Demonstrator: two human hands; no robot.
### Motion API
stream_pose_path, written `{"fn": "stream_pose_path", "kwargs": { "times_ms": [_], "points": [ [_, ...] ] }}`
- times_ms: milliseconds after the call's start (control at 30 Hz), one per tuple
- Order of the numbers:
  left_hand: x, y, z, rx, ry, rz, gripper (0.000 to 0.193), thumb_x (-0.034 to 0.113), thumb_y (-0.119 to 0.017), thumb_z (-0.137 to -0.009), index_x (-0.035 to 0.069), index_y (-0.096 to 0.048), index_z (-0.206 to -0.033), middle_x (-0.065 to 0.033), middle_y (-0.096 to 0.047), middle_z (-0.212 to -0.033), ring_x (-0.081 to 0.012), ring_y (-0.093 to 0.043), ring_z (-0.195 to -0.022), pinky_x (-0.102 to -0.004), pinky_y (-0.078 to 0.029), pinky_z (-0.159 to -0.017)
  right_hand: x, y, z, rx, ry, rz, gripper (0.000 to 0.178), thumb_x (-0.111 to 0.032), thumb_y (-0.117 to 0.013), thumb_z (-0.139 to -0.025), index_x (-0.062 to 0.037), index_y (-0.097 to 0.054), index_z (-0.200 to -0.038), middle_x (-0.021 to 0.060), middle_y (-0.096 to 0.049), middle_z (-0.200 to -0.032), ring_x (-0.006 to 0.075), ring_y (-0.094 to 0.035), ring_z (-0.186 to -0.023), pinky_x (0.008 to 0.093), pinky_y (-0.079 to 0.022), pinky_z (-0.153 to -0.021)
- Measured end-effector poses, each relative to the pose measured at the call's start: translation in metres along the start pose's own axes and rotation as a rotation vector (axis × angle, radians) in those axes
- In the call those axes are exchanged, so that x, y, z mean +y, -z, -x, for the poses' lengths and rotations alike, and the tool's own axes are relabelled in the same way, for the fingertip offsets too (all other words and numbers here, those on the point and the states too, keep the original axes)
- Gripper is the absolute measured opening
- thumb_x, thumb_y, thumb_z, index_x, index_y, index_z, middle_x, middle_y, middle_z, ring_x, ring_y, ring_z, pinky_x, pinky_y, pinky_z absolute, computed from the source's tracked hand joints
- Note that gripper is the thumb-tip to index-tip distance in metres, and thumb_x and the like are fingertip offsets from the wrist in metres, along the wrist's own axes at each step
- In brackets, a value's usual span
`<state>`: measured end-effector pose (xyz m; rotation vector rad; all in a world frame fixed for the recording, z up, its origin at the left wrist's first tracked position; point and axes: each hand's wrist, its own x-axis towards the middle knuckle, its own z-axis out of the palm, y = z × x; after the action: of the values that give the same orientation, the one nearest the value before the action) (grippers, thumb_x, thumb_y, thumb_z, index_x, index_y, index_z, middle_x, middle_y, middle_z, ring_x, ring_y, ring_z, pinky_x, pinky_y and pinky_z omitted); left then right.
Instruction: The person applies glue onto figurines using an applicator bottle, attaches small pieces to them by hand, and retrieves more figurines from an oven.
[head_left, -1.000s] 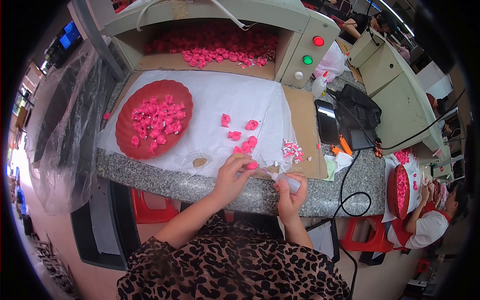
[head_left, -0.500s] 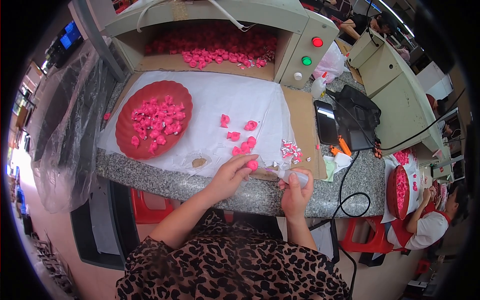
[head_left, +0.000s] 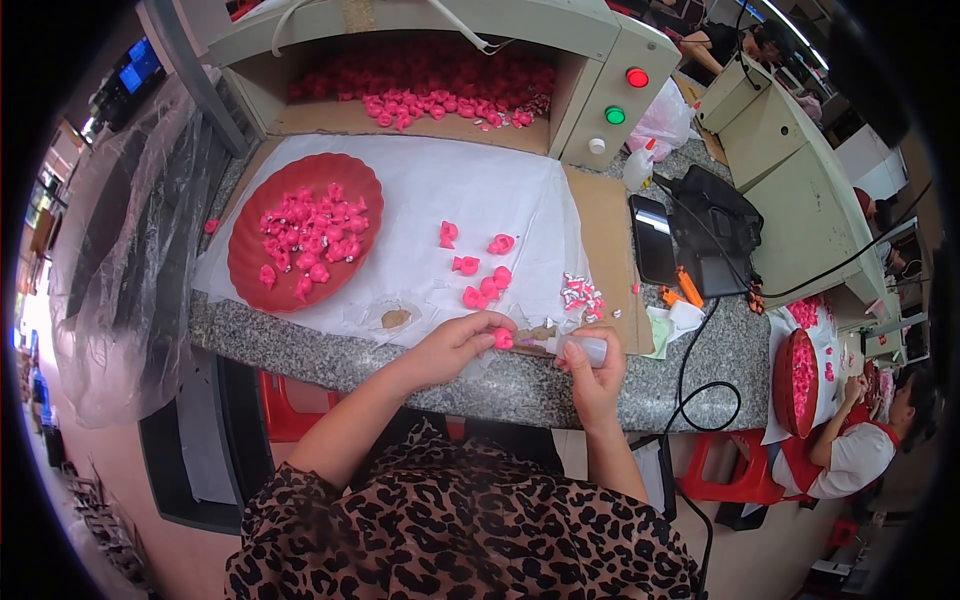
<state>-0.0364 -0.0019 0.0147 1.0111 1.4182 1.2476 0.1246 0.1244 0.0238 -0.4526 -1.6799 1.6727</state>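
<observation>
Between the fingertips of my left hand (head_left: 455,348) is a small pink figurine (head_left: 503,339), held over the front edge of the table. My right hand (head_left: 594,382) grips a small translucent glue bottle (head_left: 583,349) lying nearly level, its thin tip pointing left at the figurine. The tip is at or very near the figurine; whether it touches, I cannot tell. Just beyond my hands, several loose pink figurines (head_left: 466,265) rest on the white paper (head_left: 400,190). Close to my right hand lies a pile of small white-and-pink pieces (head_left: 580,295).
A red scalloped plate (head_left: 245,255) with many figurines stands at left. Behind, an open-fronted machine (head_left: 400,45) holds a pink heap. At right are a phone (head_left: 652,240), a black bag (head_left: 715,225), an orange tool (head_left: 689,287), a bottle (head_left: 637,168) and a cable. A co-worker (head_left: 850,450) sits far right.
The glue bottle has tilted closer to level and its tip has come nearer to the figurine. Both hands have shifted slightly and keep their holds.
</observation>
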Motion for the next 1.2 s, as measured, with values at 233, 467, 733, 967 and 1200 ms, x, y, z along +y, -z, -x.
{"fn": "stream_pose_path", "kwargs": {
  "times_ms": [233,467,733,967,1200],
  "points": [
    [0.0002,-0.0002,0.0002,0.004,-0.001,-0.012,0.024,0.009,-0.041,-0.086,0.003,-0.048,-0.108,-0.0033,-0.052,-0.097,-0.0105,-0.046,-0.091,-0.0239,-0.035,-0.081,-0.0017,0.0000,0.0002,-0.035,-0.048,-0.017,0.014,-0.005,-0.054,-0.080,0.0012,-0.043,-0.088,0.0076,-0.047,-0.082,0.0114,-0.050,-0.066,0.0222,-0.041,-0.059],
    [0.0007,-0.0013,0.0008,0.011,-0.005,-0.032,0.023,0.009,-0.040,-0.087,0.003,-0.048,-0.108,-0.0033,-0.053,-0.095,-0.0101,-0.046,-0.089,-0.0229,-0.036,-0.080,-0.0017,-0.0002,0.0010,-0.043,0.008,0.037,0.014,-0.005,-0.054,-0.079,0.0016,-0.044,-0.086,0.0083,-0.048,-0.082,0.0113,-0.050,-0.066,0.0222,-0.041,-0.059],
    [-0.0010,-0.0012,0.0004,0.014,-0.009,-0.023,0.023,0.009,-0.040,-0.087,0.002,-0.048,-0.107,-0.0046,-0.053,-0.097,-0.0113,-0.047,-0.093,-0.0245,-0.036,-0.084,-0.0014,0.0012,0.0000,-0.052,0.028,0.067,0.013,-0.005,-0.054,-0.079,0.0004,-0.044,-0.087,0.0072,-0.047,-0.082,0.0111,-0.050,-0.064,0.0211,-0.041,-0.057],
    [0.0006,-0.0010,0.0008,0.019,-0.017,-0.042,0.023,0.009,-0.040,-0.086,0.002,-0.048,-0.107,-0.0055,-0.053,-0.097,-0.0121,-0.047,-0.093,-0.0248,-0.036,-0.083,-0.0031,-0.0011,-0.0010,-0.047,0.006,0.055,0.013,-0.005,-0.053,-0.079,-0.0003,-0.044,-0.087,0.0071,-0.045,-0.083,0.0115,-0.049,-0.060,0.0202,-0.041,-0.053],
    [-0.0056,-0.0026,0.0005,0.045,-0.057,-0.057,0.023,0.009,-0.041,-0.085,0.002,-0.048,-0.106,-0.0061,-0.053,-0.097,-0.0122,-0.047,-0.093,-0.0248,-0.036,-0.083,-0.0039,0.0003,0.0025,-0.044,-0.003,0.067,0.013,-0.006,-0.053,-0.079,-0.0004,-0.044,-0.087,0.0069,-0.046,-0.082,0.0114,-0.050,-0.061,0.0203,-0.041,-0.053]
  ]
}}
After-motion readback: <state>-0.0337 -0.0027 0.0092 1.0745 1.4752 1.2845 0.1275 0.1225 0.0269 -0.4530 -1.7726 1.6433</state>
